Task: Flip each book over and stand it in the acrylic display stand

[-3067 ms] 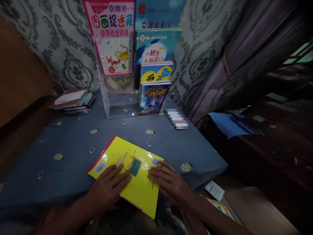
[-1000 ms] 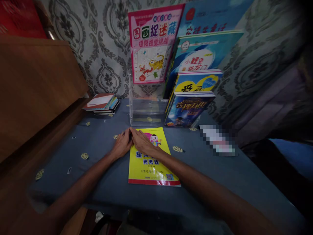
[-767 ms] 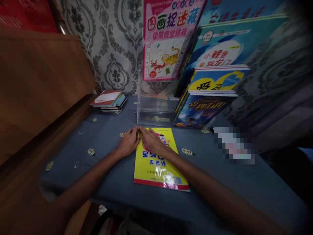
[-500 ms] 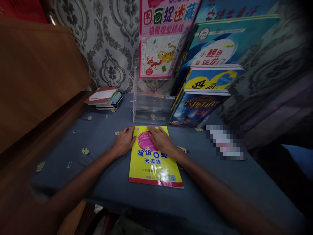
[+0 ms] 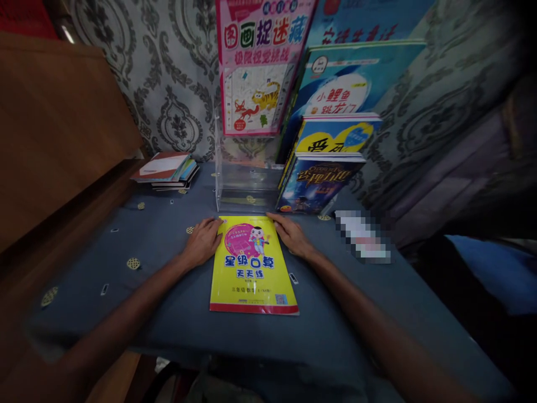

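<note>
Head view: yellow book [image 5: 251, 266] lies between left hand [image 5: 202, 243] and right hand [image 5: 293, 237].

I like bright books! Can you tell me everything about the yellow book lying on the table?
The thin yellow paperback book lies flat and closed, cover up, on the blue-grey patterned tablecloth, just in front of the clear plastic book stand. Its glossy cover shows a pink circle with a small cartoon child, blue letters below it, and a red strip along the near edge. The left hand touches its far left corner; the right hand touches its far right corner, both with fingers spread flat.
</note>
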### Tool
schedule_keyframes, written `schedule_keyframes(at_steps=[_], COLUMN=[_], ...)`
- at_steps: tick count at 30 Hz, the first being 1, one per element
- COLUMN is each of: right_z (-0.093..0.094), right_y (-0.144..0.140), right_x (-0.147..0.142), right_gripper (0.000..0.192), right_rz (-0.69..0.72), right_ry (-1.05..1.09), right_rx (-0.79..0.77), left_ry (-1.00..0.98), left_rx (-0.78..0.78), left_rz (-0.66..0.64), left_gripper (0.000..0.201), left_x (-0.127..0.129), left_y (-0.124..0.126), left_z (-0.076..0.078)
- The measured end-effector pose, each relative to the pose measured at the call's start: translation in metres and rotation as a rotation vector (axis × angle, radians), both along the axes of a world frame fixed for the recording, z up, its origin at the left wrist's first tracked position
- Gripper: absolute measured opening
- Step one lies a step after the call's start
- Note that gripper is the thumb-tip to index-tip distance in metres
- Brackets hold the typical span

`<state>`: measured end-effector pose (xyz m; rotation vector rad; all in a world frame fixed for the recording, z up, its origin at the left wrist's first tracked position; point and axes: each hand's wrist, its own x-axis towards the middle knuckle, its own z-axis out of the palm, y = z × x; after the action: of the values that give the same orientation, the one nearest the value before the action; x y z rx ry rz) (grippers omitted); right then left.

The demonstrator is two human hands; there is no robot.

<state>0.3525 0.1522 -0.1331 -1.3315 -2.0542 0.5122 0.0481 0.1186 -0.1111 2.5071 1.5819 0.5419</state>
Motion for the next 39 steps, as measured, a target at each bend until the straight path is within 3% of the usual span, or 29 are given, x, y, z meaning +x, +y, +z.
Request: schedule_keyframes(at_steps=[8,12,18,26,33,39], right_z=[0.0,0.002,0.004,0.006,0.006,0.001], right_y=[-0.003,-0.007,-0.011,-0.03,-0.031,-0.024], right_x=[0.002,0.006,0.01,0.016,0.023,0.034], right_gripper=[0.046,0.044,0.042,0.042,0.04,0.038], right_rz=[-0.022,-0.021,-0.066,-0.084,-0.061,-0.1], right_ry=[0.031,0.094,0.194,0.283,0.419,0.577], right_rx=[-0.028,-0.035,-0.039,-0.053,-0.062,-0.084], left_ry=[0.04,0.125,0.276,0.311,0.437,0.43], left_rx=[-0.019,-0.019,-0.045,-0.081,-0.08,-0.137], left_rz=[-0.048,-0.052,-0.021,-0.104,-0.138,-0.111], left_gripper=[0.044,0.04,0.028,0.049,0.041,0.034], left_x=[-0.001,0.005,0.057,0.135,0.159,0.158], left_y=[0.008,0.014,0.008,-0.022,-0.036,-0.034], left_z=[-0.002,0.009,0.039,0.052,0.051,0.064])
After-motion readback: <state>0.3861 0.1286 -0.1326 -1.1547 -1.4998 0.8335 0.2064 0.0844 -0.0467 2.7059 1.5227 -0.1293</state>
